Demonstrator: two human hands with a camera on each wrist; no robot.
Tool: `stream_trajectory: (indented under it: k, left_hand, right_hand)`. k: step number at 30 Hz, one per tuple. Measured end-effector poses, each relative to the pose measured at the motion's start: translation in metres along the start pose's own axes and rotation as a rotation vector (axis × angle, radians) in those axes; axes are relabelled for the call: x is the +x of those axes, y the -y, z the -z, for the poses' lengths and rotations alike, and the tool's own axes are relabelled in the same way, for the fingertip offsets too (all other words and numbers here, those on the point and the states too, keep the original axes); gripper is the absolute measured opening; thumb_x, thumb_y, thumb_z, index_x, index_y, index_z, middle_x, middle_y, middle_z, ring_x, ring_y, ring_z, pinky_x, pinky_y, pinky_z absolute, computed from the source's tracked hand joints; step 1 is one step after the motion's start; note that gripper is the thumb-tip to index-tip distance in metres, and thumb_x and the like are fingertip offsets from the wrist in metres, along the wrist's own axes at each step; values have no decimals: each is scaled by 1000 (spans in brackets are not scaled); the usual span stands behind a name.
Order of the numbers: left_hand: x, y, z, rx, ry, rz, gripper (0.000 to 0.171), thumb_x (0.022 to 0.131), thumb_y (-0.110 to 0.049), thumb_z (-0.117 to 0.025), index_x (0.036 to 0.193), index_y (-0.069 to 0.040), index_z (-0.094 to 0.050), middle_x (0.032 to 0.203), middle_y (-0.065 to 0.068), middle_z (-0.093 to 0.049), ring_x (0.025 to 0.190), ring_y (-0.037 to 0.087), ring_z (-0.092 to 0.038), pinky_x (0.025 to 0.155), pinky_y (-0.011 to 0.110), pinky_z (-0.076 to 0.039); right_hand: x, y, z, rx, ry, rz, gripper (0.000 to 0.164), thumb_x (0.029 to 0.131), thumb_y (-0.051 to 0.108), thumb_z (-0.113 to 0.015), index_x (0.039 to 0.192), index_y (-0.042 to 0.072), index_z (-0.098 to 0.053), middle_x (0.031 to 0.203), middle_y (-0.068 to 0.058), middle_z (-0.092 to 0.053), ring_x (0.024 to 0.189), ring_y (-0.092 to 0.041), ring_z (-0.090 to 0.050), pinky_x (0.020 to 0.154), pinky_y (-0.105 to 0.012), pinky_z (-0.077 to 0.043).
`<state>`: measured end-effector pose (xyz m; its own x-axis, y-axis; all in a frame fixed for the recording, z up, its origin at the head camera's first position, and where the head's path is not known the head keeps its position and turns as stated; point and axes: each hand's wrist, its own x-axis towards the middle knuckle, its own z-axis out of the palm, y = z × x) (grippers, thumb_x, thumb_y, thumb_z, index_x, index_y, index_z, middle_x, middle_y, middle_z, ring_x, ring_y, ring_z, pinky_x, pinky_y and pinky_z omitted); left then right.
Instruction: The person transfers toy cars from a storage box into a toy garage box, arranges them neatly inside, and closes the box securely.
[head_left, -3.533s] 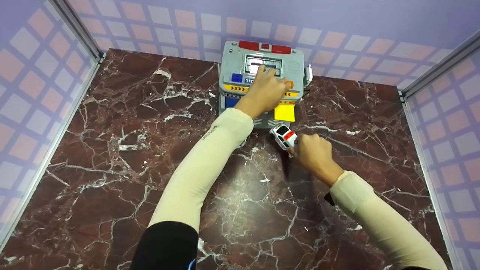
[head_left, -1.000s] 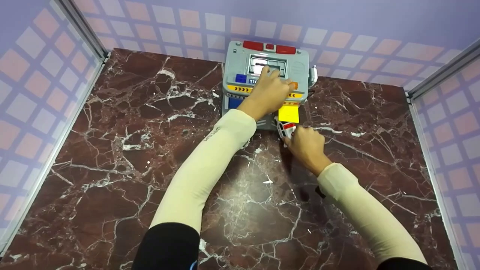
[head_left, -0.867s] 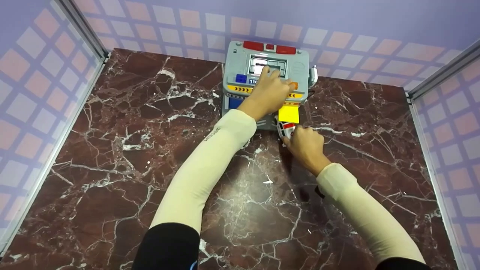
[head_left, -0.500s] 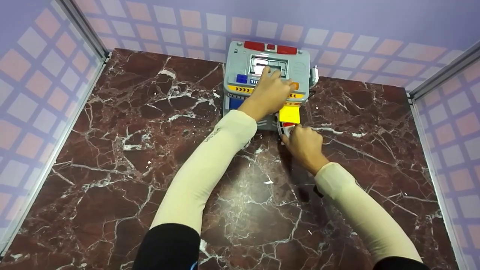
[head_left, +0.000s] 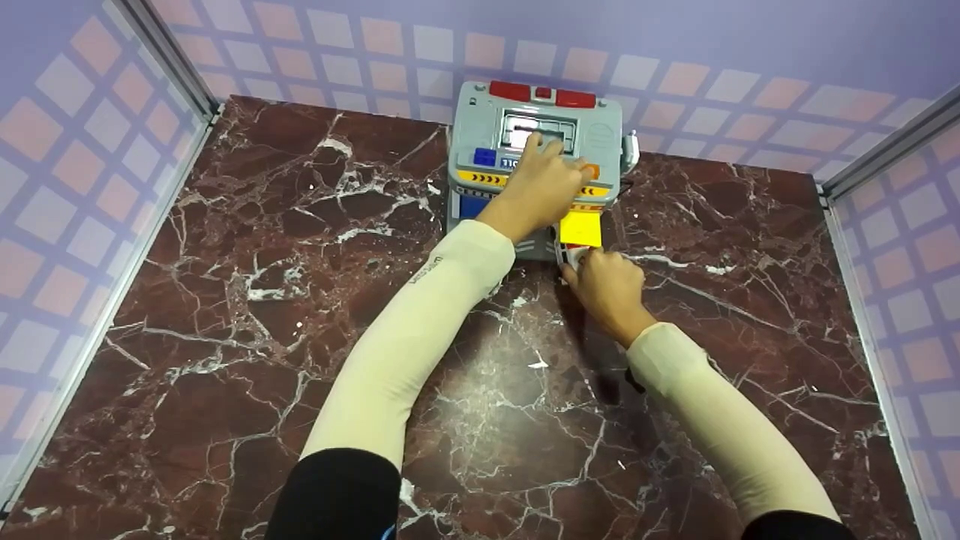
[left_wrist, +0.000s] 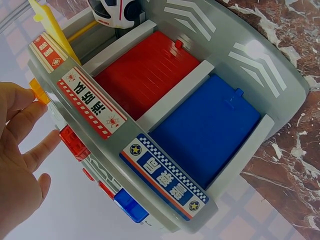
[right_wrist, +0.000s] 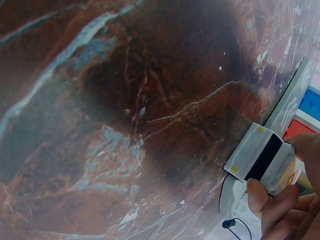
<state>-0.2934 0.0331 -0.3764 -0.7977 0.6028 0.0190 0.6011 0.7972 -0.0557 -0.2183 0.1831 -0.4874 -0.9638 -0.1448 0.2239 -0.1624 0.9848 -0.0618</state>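
Note:
A grey toy garage (head_left: 484, 120) stands against the back wall. On its top my left hand (head_left: 544, 180) rests; in the left wrist view a fingertip touches the orange button (left_wrist: 39, 91) and another finger reaches to the red button (left_wrist: 74, 142). The yellow door (head_left: 580, 228) is raised, while the red door (left_wrist: 150, 70) and blue door (left_wrist: 207, 127) cover their bays. My right hand (head_left: 606, 285) grips the rear of a white toy ambulance (right_wrist: 257, 150). Its front (left_wrist: 112, 12) sits at the yellow-doored bay, partly hidden under the door in the head view.
A white handset-like part (head_left: 630, 151) hangs on the garage's right side, with a dark cord below it. Panel walls with pink and white squares (head_left: 431, 45) enclose the dark red marbled tabletop (head_left: 300, 375) at the back and both sides.
My right hand has pushed the toy ambulance forward, from the tabletop in front of the garage to under the raised yellow door. The left hand has stayed at the orange button.

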Motion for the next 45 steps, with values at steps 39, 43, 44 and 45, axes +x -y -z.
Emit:
stream_trajectory:
  k: [39, 43, 44, 45]
  left_hand:
    - [1, -1, -1, -10, 11, 3, 41, 103, -15, -45, 143, -20, -54, 152, -1, -50, 136, 34, -43, 115, 55, -22]
    - [1, 0, -1, -6, 8, 6, 42, 102, -15, -46, 144, -21, -54, 152, -3, -51, 136, 33, -44, 115, 54, -22]
    - [1, 0, -1, -4, 3, 6, 42, 102, -15, -47, 143, -21, -54, 151, -3, -51, 135, 32, -45, 114, 54, -23]
    - [1, 0, -1, -3, 1, 6, 42, 103, -15, -47, 143, -21, -54, 151, -3, -51, 135, 32, -45, 114, 53, -23]
  right_hand:
    - [4, 10, -17, 48, -100, -52, 59, 88, 52, -70, 66, -3, -62, 69, -26, -67, 61, -50, -65, 52, -59, -50]
    - [5, 11, -19, 51, -100, -62, 61, 88, 53, -68, 67, -4, -63, 69, -27, -67, 61, -49, -65, 52, -59, -50]
    - [5, 12, -19, 55, -99, -65, 61, 88, 53, -68, 66, -4, -63, 69, -27, -67, 61, -50, -65, 52, -59, -50]
    - [6, 12, -20, 59, -98, -69, 61, 88, 53, -68, 66, -3, -62, 69, -27, -67, 61, -50, -65, 53, -59, -50]
